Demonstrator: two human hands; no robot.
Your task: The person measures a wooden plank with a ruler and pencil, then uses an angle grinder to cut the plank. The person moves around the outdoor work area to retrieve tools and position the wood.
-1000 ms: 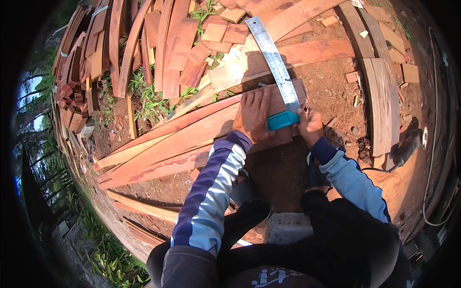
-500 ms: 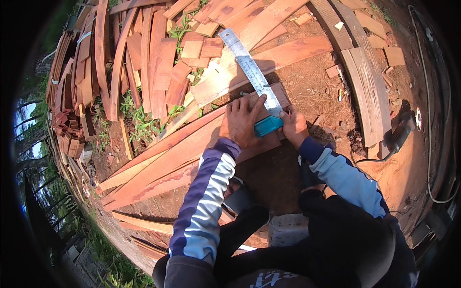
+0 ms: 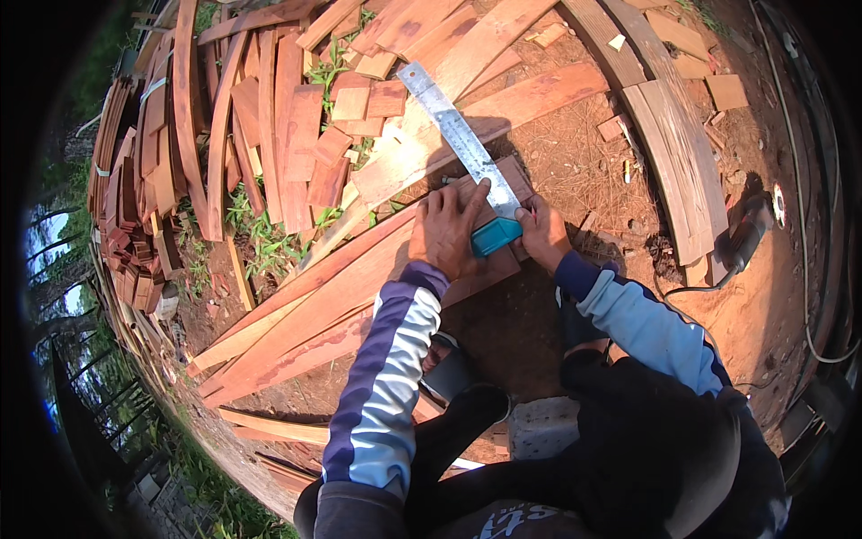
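A try square with a steel blade [image 3: 458, 133] and a teal handle [image 3: 496, 236] lies across the end of a reddish wooden board [image 3: 373, 262]. My left hand [image 3: 444, 235] rests on the board and holds the square. Its index finger is stretched onto the blade and its thumb is by the handle. At the blade's near right edge, beside the handle, my right hand [image 3: 544, 237] has its fingers pinched together. Whatever is between those fingers, if anything, is hidden. More long planks lie under and beside the board.
Stacked planks [image 3: 162, 153] and offcuts [image 3: 364, 101] fill the far left. Weathered boards [image 3: 678, 171] lie to the right, near a dark corded power tool [image 3: 745, 242]. A pale block [image 3: 544, 427] is between my legs. A thin cable [image 3: 799, 180] runs along the right side.
The view has shifted slightly. Both hands and the square keep about the same places on the board.
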